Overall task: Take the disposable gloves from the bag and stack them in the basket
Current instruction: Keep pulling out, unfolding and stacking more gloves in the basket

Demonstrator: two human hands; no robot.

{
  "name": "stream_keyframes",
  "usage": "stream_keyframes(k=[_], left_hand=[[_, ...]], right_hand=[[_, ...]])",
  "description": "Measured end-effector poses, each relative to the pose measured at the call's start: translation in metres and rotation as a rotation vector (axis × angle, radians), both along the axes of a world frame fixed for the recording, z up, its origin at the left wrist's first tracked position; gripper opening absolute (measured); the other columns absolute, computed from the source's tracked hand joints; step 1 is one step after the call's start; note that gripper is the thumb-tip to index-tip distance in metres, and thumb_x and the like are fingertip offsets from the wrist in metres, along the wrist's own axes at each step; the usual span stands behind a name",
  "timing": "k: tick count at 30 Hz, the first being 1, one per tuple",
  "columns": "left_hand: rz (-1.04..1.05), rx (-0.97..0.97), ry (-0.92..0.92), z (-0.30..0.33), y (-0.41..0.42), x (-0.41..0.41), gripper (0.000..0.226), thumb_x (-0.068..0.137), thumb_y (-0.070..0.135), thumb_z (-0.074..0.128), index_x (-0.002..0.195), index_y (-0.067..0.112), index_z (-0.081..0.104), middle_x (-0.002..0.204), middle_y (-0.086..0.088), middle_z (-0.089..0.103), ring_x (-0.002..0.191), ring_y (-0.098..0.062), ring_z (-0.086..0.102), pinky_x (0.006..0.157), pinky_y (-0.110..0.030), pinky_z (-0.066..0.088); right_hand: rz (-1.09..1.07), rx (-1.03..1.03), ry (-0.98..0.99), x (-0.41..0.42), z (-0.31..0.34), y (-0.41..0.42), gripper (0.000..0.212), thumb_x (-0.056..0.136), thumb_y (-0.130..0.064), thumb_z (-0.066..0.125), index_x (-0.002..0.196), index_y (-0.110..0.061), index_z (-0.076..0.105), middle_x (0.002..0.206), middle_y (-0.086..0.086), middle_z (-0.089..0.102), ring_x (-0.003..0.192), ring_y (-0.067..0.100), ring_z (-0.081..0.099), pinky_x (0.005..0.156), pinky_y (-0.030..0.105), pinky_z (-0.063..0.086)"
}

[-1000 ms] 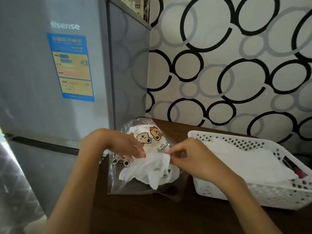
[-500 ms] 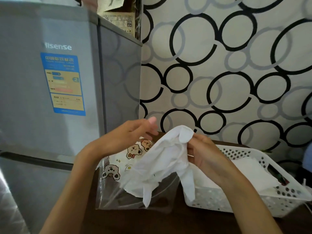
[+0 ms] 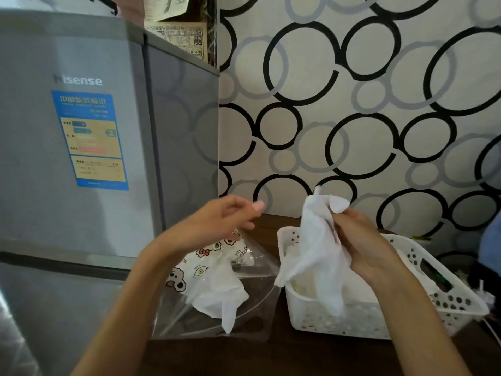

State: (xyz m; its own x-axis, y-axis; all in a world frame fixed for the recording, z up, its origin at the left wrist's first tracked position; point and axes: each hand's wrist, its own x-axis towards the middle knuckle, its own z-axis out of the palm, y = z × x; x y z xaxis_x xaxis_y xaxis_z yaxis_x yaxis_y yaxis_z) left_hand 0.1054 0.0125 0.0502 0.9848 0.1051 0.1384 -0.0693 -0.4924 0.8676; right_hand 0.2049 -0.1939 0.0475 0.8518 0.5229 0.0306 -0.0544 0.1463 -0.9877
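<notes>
My right hand (image 3: 363, 240) grips a thin white disposable glove (image 3: 317, 256), which hangs over the left end of the white perforated basket (image 3: 447, 302). More white gloves lie inside the basket under it. A clear plastic bag (image 3: 214, 308) printed with cartoon bears lies on the dark table left of the basket, and crumpled white gloves (image 3: 219, 294) spill from its mouth. My left hand (image 3: 219, 221) hovers above the bag with loosely curled fingers and holds nothing.
A grey fridge (image 3: 81, 158) stands close on the left, against the table's edge. A wall with black and grey circles rises right behind the dark wooden table (image 3: 284, 356). Small dark items lie at the basket's right end and beyond it.
My right hand has pulled one glove out of the bag, lifted it and carried it right over the basket. My left hand let go and rose above the bag.
</notes>
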Motion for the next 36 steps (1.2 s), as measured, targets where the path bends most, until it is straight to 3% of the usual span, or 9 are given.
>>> stream_keyframes(k=[3,11,14,18,22,26,30,32,36], left_hand=[[-0.147,0.046,0.033,-0.008,-0.015,0.006,0.063,0.076,0.055,0.055,0.132,0.025,0.050,0.127,0.015,0.061,0.113,0.003,0.058,0.099,-0.024,0.048],[-0.259,0.021,0.090,0.004,-0.030,-0.005,0.030,0.083,0.037,0.061,0.099,0.016,0.074,0.099,0.003,0.074,0.094,-0.016,0.070,0.081,-0.024,0.055],[-0.087,-0.090,0.082,0.015,-0.028,-0.012,0.035,0.075,0.044,0.065,0.088,0.014,0.078,0.092,-0.003,0.076,0.088,-0.016,0.068,0.083,-0.025,0.049],[0.075,-0.183,0.069,0.018,-0.026,-0.010,0.030,0.085,0.043,0.063,0.086,0.016,0.077,0.080,0.003,0.075,0.065,-0.002,0.063,0.064,-0.016,0.045],[0.200,-0.278,0.007,0.012,-0.026,-0.002,0.028,0.088,0.038,0.063,0.085,0.013,0.075,0.063,0.008,0.069,0.056,0.002,0.063,0.058,-0.014,0.047],[0.207,-0.390,0.023,0.013,-0.026,-0.002,0.032,0.092,0.037,0.059,0.084,0.010,0.073,0.068,0.002,0.072,0.060,-0.006,0.068,0.059,-0.017,0.055],[0.323,-0.230,0.053,0.014,-0.015,-0.003,0.068,0.090,0.063,0.038,0.076,0.006,0.073,0.072,-0.006,0.075,0.065,-0.016,0.072,0.064,-0.024,0.058],[0.392,-0.043,-0.092,0.008,-0.002,-0.001,0.070,0.077,0.077,0.039,0.079,0.015,0.070,0.076,0.000,0.075,0.068,-0.012,0.071,0.063,-0.021,0.055],[-0.112,0.051,-0.153,-0.001,0.003,-0.004,0.064,0.076,0.067,0.060,0.129,0.034,0.046,0.129,0.012,0.058,0.115,-0.002,0.059,0.090,-0.020,0.051]], right_hand=[[0.172,0.022,0.040,-0.005,0.000,0.006,0.023,0.089,-0.016,0.057,0.068,-0.019,0.065,0.064,0.000,0.057,0.053,0.010,0.056,0.056,0.027,0.047],[0.246,0.011,0.091,-0.008,0.002,0.008,0.029,0.093,-0.015,0.051,0.072,-0.017,0.071,0.070,0.002,0.064,0.067,0.013,0.062,0.064,0.029,0.050],[0.065,-0.034,0.037,0.000,-0.004,0.012,0.026,0.091,-0.018,0.059,0.117,-0.019,0.063,0.100,0.001,0.069,0.092,0.014,0.065,0.079,0.029,0.049],[-0.231,-0.141,-0.450,-0.013,0.008,0.009,0.039,0.084,-0.036,0.067,0.121,-0.034,0.052,0.109,-0.018,0.060,0.096,-0.006,0.056,0.072,0.017,0.042],[0.170,-0.419,-0.892,-0.054,0.024,0.004,0.071,0.058,-0.059,0.079,0.118,-0.053,0.040,0.120,-0.041,0.038,0.113,-0.021,0.036,0.079,0.008,0.039],[-0.082,-0.638,-1.353,-0.049,0.008,0.019,0.067,0.072,-0.031,0.079,0.127,-0.042,0.041,0.126,-0.025,0.039,0.115,-0.003,0.035,0.088,0.017,0.035],[-0.205,-0.274,-1.036,-0.037,0.010,0.017,0.008,0.083,-0.024,0.070,0.087,-0.031,0.067,0.077,-0.011,0.068,0.072,0.006,0.061,0.057,0.020,0.047],[-0.160,-0.134,-0.824,-0.038,0.017,0.013,0.007,0.085,-0.025,0.067,0.084,-0.031,0.065,0.076,-0.013,0.068,0.070,0.000,0.062,0.053,0.013,0.046],[0.034,-0.026,-0.463,-0.036,0.020,0.009,0.018,0.081,-0.025,0.068,0.098,-0.025,0.068,0.088,-0.008,0.072,0.079,0.005,0.069,0.060,0.015,0.051]])
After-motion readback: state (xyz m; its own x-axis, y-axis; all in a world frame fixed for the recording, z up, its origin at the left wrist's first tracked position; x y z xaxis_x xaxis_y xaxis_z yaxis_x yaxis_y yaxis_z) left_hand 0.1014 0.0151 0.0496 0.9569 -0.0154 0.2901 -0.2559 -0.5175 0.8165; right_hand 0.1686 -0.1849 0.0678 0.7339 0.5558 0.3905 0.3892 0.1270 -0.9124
